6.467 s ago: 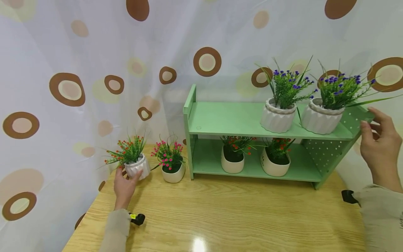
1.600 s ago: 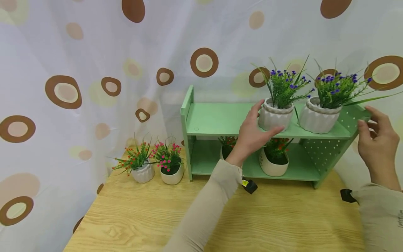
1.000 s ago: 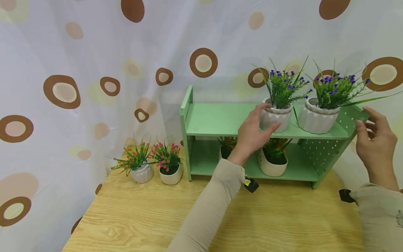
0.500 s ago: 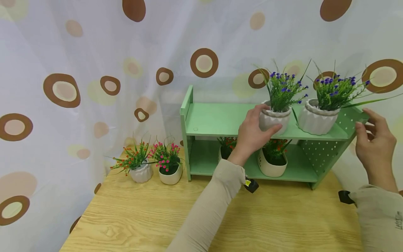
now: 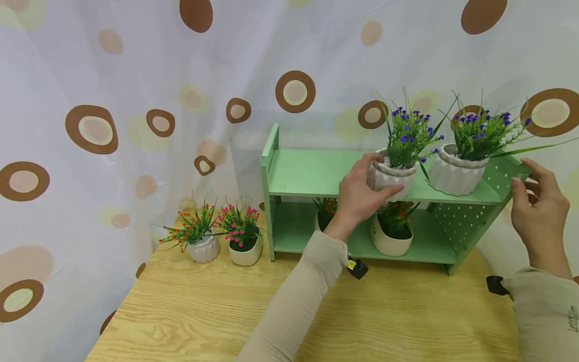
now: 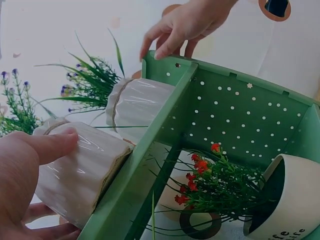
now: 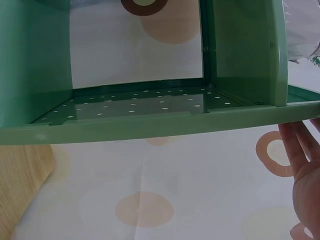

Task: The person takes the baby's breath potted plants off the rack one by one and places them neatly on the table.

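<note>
Drawn forward, one purple-flowered pot (image 5: 398, 179) fills the left grip (image 5: 360, 192), pinched between wide-set thumb (image 5: 390, 191) and fingers (image 5: 371, 158).

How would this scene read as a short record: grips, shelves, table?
Left grip: holds the left purple plant by its pot
Right grip: holds the right end of the rack
Upper shelf: other purple plant, toward the right
Lower shelf: red plant; second red plant, partly hidden
Table: orange plant and pink plant, left of the rack

My left arm (image 5: 294, 301) reaches forward over the surface (image 5: 199, 322), my left hand (image 5: 359, 193) gripping; my right hand (image 5: 543, 211) curls its fingers (image 5: 538, 170) at the upper right corner of the shelf (image 5: 316, 171).
</note>
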Demonstrator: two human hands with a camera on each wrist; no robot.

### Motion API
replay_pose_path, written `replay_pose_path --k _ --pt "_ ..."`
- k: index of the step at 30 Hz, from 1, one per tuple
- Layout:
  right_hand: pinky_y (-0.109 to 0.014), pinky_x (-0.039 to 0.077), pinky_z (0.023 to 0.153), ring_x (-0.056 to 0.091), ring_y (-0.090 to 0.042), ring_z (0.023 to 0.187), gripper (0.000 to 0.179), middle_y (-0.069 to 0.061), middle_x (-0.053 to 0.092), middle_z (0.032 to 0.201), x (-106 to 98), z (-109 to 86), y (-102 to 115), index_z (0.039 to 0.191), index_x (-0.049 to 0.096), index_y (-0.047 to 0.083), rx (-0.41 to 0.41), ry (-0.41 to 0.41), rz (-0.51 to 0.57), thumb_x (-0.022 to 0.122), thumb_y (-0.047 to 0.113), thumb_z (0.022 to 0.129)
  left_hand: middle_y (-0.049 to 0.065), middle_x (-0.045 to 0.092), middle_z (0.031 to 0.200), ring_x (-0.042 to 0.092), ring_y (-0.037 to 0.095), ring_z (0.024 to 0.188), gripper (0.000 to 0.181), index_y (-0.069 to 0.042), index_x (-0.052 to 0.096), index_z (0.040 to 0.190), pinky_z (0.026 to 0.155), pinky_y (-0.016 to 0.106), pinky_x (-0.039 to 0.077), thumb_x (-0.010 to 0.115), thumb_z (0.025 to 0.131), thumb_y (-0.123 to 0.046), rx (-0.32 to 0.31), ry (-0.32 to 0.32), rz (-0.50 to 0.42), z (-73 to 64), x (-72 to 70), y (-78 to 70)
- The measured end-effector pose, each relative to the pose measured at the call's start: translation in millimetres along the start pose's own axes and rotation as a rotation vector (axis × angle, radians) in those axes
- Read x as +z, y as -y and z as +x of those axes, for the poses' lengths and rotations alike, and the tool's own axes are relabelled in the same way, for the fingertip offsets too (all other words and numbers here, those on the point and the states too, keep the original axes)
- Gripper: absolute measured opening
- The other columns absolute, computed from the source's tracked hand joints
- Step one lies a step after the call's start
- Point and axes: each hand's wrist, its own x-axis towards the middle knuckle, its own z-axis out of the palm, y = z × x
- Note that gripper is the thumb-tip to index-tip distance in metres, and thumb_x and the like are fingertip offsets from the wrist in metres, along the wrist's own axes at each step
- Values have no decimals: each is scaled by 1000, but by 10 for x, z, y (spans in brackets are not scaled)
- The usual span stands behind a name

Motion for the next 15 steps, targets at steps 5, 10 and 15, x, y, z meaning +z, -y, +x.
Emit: replay_pose_path --k 5,10,15 --pt "-7 40 104 48 12 121 46 -5 55 152 -26 -5 11 155 43 43 4 -2 7 46 31 111 -4 65 135 69 17 110 60 -25 56 137 84 22 55 84 87 -42 16 -21 11 -44 -53 -19" --pt "-6 40 102 48 15 119 46 -1 57 149 -40 -13 1 154 45 42 -7 -10 13 47 31 110 -2 67 135 70 18 108 60 -21 58 136 82 20 56 86 86 -39 31 -53 8 -64 -117 -37" --pt "-5 40 99 48 17 115 45 2 58 146 -44 -10 4 154 47 42 -27 -22 18 49 31 110 -1 68 129 69 17 103 59 -19 57 135 81 20 56 86 86 -37 52 -82 -46 -56 -204 -56"
